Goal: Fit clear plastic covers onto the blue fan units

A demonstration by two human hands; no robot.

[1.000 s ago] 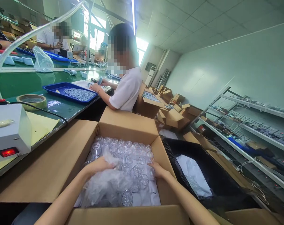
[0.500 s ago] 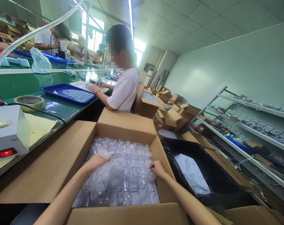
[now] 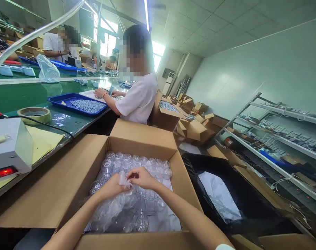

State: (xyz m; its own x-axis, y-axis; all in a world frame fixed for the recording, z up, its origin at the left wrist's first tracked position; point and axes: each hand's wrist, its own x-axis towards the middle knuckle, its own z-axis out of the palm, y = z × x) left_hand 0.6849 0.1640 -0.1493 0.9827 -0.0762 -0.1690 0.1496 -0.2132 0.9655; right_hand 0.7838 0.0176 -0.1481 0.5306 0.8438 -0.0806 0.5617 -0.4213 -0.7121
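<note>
My left hand (image 3: 115, 185) is closed around the gathered top of a clear plastic bag (image 3: 108, 211), which hangs down over the box's contents. Close against it, my right hand (image 3: 141, 177) pinches at the same bunched plastic. Both hands are above an open cardboard box (image 3: 144, 138). Inside the box stand rows of clear plastic cup-like pieces (image 3: 135, 159) with round, ribbed ends, and white sheeting shows between some of them. What is inside the bag is hard to make out.
To the left, a green workbench carries a blue tray (image 3: 82, 104) of small pieces, a tape roll (image 3: 34, 114) and a white device (image 3: 10, 149) with a red switch. A co-worker (image 3: 137, 93) sits beyond the box. Right are a black-lined box (image 3: 217, 194) and metal shelving (image 3: 277, 135).
My right hand has moved left from the box's right side to meet my left hand at the bag's gathered top. The view has shifted slightly.
</note>
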